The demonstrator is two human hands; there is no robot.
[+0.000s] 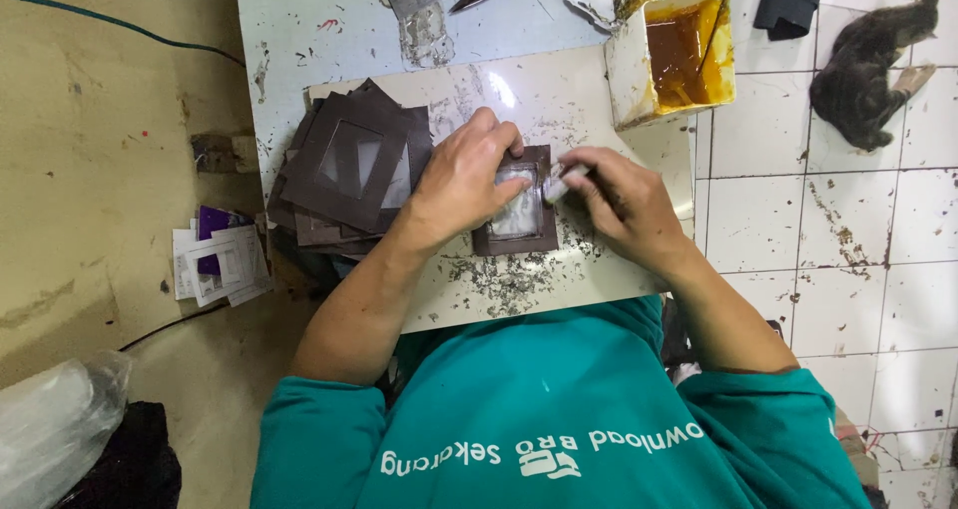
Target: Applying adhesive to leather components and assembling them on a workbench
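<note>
Right grip (pixel 624 202) closed on small brush (pixel 559 183), left hand (pixel 464 180) flat on dark frame (pixel 519 210); white tub (pixel 671 60) of brown glue (pixel 679 55) nearby.

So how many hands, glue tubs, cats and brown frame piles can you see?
Hands: 2, left hand and right hand
Glue tubs: 1, glue tub
Cats: 1, cat
Frame piles: 1, pile of brown frames
Total: 5

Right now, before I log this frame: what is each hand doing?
Left hand: open, pressed flat on the dark brown frame piece.
Right hand: closed around a small brush, tip at the frame piece.
</note>
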